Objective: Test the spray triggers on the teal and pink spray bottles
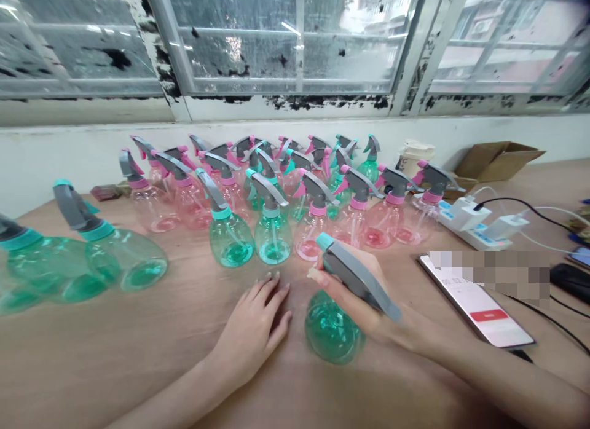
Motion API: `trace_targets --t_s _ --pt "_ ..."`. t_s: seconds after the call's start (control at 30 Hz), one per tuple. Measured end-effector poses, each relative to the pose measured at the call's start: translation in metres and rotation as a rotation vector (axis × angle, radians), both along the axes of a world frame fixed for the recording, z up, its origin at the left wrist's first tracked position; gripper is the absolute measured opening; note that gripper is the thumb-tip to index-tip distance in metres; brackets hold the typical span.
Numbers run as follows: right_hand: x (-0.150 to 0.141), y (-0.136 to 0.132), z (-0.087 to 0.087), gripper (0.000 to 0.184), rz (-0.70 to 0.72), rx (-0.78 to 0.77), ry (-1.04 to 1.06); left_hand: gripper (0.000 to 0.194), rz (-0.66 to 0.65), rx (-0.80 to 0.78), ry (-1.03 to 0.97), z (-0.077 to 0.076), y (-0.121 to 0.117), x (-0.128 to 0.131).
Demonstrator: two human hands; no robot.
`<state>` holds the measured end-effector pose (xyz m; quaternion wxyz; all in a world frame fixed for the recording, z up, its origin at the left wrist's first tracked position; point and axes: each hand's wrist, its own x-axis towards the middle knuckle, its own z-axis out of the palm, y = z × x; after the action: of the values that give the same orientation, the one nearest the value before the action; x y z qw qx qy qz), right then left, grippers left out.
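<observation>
My right hand [357, 294] is wrapped round the neck of a green spray bottle [332, 330] with a grey and turquoise spray head, tilted over the table. My left hand [258, 321] lies flat on the wooden tabletop [152, 361], fingers stretched out, holding nothing. Just beyond its fingertips stand two green spray bottles [273, 238] beside a row of pink spray bottles [318, 232]. Several more pink and green ones are crowded behind them. At the left, more green spray bottles [133, 263] stand on the table.
To the right lie a phone [488, 312] with a lit screen and a white power strip [474, 229] with chargers and cables. Farther back are an open cardboard box [498, 161] and a white tub [415, 153]. A window [286, 42] rises behind the table.
</observation>
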<state>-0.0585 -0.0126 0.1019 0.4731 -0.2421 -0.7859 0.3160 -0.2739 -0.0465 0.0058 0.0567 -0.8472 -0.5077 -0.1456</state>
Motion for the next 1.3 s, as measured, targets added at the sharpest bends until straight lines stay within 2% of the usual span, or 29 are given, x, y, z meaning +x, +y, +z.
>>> trace_targets --t_s 0.1,0.2,0.4,0.5,0.7,0.8,0.9,1.03,1.17,1.3 --pt "-0.002 0.002 -0.002 0.006 0.008 -0.025 0.019 0.038 -0.003 0.008 0.003 -0.001 0.001 0.0" --pt "-0.002 0.004 -0.008 0.006 -0.017 0.005 0.049 0.039 -0.004 0.006 0.001 0.0 0.0 0.0" --pt "0.002 0.004 -0.012 0.023 -0.015 0.012 0.002 0.039 0.003 -0.005 -0.005 0.001 -0.002 0.001" --pt "0.003 0.003 -0.011 0.023 -0.038 0.053 -0.011 0.04 -0.001 -0.006 0.003 0.001 -0.002 0.001" --pt "0.002 0.003 -0.01 0.027 -0.015 -0.002 -0.025 0.039 -0.008 -0.004 0.012 0.001 -0.002 0.0" --pt "0.003 0.001 -0.007 0.021 -0.002 -0.018 -0.032 0.039 -0.012 0.001 0.0 0.001 -0.002 0.0" --pt "0.004 0.0 -0.002 0.003 -0.016 -0.001 -0.069 0.039 -0.014 0.004 -0.009 0.001 -0.002 -0.001" --pt "0.006 0.002 -0.001 0.011 -0.045 0.031 -0.051 0.039 -0.008 0.005 -0.017 0.002 -0.002 -0.001" --pt "0.005 0.007 -0.008 0.003 0.038 -0.03 -0.026 0.038 -0.012 -0.001 -0.026 0.003 -0.002 -0.001" --pt "0.004 0.008 -0.011 0.02 0.024 -0.046 -0.034 0.038 -0.007 -0.008 -0.028 0.002 -0.002 0.0"
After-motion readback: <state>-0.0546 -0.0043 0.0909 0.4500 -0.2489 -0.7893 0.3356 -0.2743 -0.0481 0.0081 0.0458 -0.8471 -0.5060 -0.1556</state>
